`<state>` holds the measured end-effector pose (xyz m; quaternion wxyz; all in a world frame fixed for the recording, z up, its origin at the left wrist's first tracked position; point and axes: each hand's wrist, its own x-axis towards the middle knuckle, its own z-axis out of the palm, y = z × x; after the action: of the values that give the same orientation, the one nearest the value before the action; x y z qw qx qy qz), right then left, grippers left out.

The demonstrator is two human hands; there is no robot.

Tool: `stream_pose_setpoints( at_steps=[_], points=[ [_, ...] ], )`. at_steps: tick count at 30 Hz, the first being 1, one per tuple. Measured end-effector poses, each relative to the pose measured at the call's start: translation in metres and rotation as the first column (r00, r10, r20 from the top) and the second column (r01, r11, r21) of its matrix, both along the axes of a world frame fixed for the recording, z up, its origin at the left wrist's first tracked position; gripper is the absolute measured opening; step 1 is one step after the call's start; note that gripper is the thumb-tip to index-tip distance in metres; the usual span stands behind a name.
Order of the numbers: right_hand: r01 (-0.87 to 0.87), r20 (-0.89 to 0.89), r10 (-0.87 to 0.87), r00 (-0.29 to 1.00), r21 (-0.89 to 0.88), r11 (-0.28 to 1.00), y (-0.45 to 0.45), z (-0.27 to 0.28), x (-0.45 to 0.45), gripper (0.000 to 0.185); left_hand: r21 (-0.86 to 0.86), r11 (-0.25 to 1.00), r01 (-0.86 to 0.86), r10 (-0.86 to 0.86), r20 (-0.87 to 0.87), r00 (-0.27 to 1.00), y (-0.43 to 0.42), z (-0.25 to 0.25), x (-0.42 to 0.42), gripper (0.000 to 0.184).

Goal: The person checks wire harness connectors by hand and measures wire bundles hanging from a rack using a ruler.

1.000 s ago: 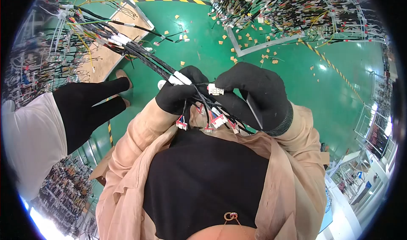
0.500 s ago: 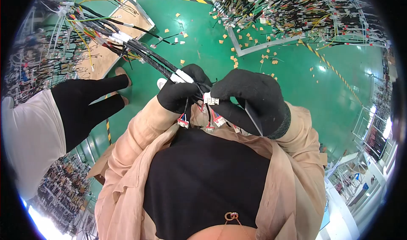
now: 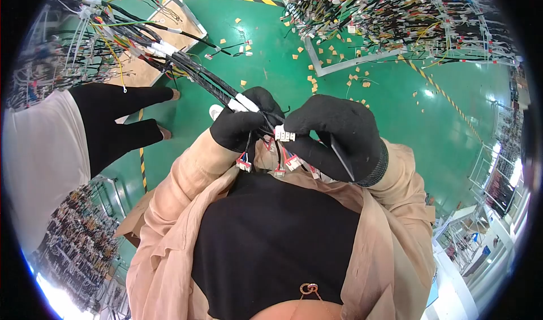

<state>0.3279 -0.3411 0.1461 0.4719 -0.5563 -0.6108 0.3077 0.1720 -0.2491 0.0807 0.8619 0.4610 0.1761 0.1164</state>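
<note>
Handling one connector, I'd judge: my left hand [image 3: 232, 129] is closed round the cable bundle [image 3: 215, 81] while my right hand [image 3: 345, 121] pinches the white connector [image 3: 284, 133] just beside it, above hanging plugs [image 3: 292, 162]. The next move calls for a steady bundle and a firm pinch. Wire routing between my hands is hidden; can't identify the grey piece [image 3: 342, 161] by my right palm.

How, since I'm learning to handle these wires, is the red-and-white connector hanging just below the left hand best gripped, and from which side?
Probably pinch the red-and-white connector by its housing's sides, coming from the picture's lower edge. Its thin wires run up toward the gloved left hand, leaving the housing's lower end apparently unobstructed.
</note>
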Motion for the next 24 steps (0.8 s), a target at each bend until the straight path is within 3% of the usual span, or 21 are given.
stream_pose_setpoints(
  at_steps=[4,6,8,14,20,24],
  points=[
    [0.02,-0.004,-0.021,1.0,-0.037,0.999,-0.003,0.0,-0.001,0.025,-0.006,0.999,-0.037,0.037,-0.049,0.998,-0.002,0.005,0.001,0.012],
    [0.025,-0.01,-0.025,1.0,-0.038,0.999,-0.004,-0.001,-0.001,0.024,-0.123,0.99,-0.063,0.056,-0.065,0.996,-0.004,0.008,0.002,0.011],
    [0.022,-0.015,-0.022,1.0,-0.021,1.0,-0.004,-0.002,0.0,0.024,-0.424,0.9,-0.101,0.057,-0.115,0.992,-0.003,0.012,0.002,0.007],
    [0.038,-0.05,-0.039,0.998,-0.016,0.999,-0.008,-0.005,-0.002,0.024,-0.522,0.852,-0.025,0.067,0.062,0.996,-0.001,-0.008,-0.002,0.013],
    [0.015,-0.044,-0.015,0.999,-0.019,1.0,-0.008,-0.002,0.0,0.023,-0.42,0.907,-0.017,0.045,0.056,0.997,0.0,-0.008,-0.003,0.013],
    [0.042,-0.1,-0.048,0.994,-0.066,0.997,-0.008,0.001,0.0,0.02,-0.502,0.863,-0.056,0.066,0.001,0.998,-0.004,-0.003,-0.005,0.013]
  ],
)
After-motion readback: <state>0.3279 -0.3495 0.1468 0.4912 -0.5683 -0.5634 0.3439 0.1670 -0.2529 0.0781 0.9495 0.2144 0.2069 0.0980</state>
